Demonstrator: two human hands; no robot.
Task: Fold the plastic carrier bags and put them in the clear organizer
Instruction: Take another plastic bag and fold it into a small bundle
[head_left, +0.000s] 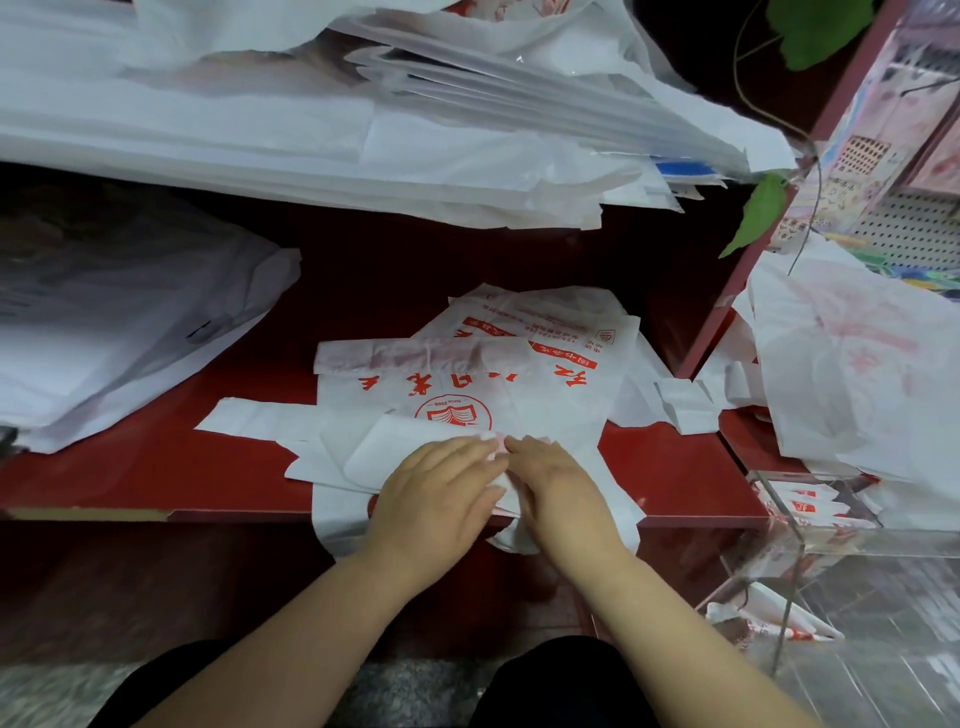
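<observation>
white carrier bag with red print (467, 395) lying flat on the red tabletop (171, 478) at frame centre, left hand (439, 493) and right hand (561, 488) side by side pressing its near edge, fingers (467, 453) straight and flat, clear organizer (800, 540) at lower right holding folded bags (802, 501), heap of white bags (311, 114) across the top

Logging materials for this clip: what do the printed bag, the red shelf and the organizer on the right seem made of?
Printed bag: thin plastic film, white and slightly translucent, creased, with red print.
Red shelf: probably painted or laminated board, smooth with a dull sheen.
Organizer: clear rigid plastic, likely acrylic, with see-through walls and bright edges.
</observation>
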